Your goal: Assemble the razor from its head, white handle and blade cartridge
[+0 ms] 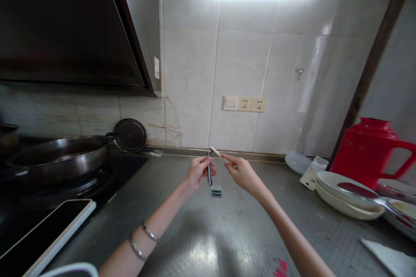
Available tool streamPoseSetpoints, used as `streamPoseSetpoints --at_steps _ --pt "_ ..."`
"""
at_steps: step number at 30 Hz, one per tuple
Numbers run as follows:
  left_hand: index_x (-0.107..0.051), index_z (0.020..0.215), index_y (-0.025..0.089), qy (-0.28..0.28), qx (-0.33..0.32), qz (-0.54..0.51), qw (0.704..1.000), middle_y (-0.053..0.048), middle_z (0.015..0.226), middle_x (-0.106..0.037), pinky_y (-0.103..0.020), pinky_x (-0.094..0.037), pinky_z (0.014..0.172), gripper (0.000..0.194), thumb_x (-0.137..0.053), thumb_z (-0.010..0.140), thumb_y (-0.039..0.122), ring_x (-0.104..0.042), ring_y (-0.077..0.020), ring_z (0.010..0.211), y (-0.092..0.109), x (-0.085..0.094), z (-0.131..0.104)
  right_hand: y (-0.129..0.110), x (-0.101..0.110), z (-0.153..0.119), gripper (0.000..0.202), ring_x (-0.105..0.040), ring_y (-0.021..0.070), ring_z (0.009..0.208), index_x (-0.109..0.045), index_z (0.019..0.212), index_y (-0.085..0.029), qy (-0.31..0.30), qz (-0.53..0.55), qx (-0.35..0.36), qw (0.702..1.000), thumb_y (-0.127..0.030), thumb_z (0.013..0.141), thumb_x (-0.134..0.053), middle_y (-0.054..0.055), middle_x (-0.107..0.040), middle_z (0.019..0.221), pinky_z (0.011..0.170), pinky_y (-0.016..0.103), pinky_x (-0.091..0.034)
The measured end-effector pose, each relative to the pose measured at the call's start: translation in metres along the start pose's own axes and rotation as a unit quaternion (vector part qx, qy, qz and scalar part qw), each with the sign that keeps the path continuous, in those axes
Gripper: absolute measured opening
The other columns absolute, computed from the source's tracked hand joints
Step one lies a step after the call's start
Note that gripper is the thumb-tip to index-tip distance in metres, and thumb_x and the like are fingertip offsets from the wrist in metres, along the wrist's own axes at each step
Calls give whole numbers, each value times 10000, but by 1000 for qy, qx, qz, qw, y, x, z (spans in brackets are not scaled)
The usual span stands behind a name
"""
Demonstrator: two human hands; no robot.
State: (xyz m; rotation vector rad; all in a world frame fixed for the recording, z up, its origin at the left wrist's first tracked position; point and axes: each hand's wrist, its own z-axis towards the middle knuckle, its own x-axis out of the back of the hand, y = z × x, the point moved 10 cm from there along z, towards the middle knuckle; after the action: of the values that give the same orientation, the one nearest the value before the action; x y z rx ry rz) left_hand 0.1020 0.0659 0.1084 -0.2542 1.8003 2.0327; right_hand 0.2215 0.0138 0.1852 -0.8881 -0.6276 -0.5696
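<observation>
Over the middle of the grey counter, my left hand (199,171) is closed around a slim dark and silver handle (209,173), held upright. My right hand (238,171) is closed on a small white stick-like object (215,152), whose far end meets the top of the handle. Just below the handle, a small clear packet with dark green strips (216,191) lies on the counter. The exact kind of each held object is too small to tell.
A steel pan (61,160) sits on the stove at left, near a black round disc (130,135) and a tablet-like device (48,238). Stacked plates (347,199) and a red jug (365,151) stand at right. The grey counter (175,242) meets a tiled wall.
</observation>
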Motion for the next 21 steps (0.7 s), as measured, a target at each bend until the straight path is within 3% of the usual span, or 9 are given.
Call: streamPoseSetpoints --at_steps 5,9,12,17,21 --pt "-593 791 98 -10 8 1 1000 -17 639 -591 -241 -518 470 148 -627 737 232 -583 -105 487 -4 -2 0 3 3 0 455 -513 142 564 -601 1159 -150 -26 2 1 1000 -238 750 -424 36 -660 688 589 236 -392" --pt "-594 802 99 -13 5 2 1000 -17 641 -592 -240 -520 475 158 -629 737 239 -586 -106 492 -5 -2 0 7 10 1 460 -482 133 550 -595 1164 -138 -3 -11 -5 1000 -253 753 -425 27 -626 633 570 232 -373" --pt "-588 789 99 -10 11 1 1000 -13 635 -589 -236 -515 467 160 -634 732 242 -587 -106 488 -6 0 1 4 2 1 454 -469 126 553 -605 1153 -159 -35 11 12 999 -244 740 -437 13 -624 646 566 227 -371" --pt "-582 803 101 -14 10 3 1000 -14 636 -585 -239 -515 467 186 -643 723 258 -583 -106 486 -8 0 3 6 7 0 452 -443 118 537 -610 1146 -142 -11 6 -9 1000 -238 739 -436 14 -615 640 565 231 -370" --pt "-572 802 101 -33 6 7 999 -17 652 -578 -261 -520 485 187 -636 720 256 -586 -117 511 -9 -2 3 3 -1 0 438 -413 102 514 -612 1144 -172 -63 34 12 997 -244 749 -437 -5 -592 620 540 220 -353"
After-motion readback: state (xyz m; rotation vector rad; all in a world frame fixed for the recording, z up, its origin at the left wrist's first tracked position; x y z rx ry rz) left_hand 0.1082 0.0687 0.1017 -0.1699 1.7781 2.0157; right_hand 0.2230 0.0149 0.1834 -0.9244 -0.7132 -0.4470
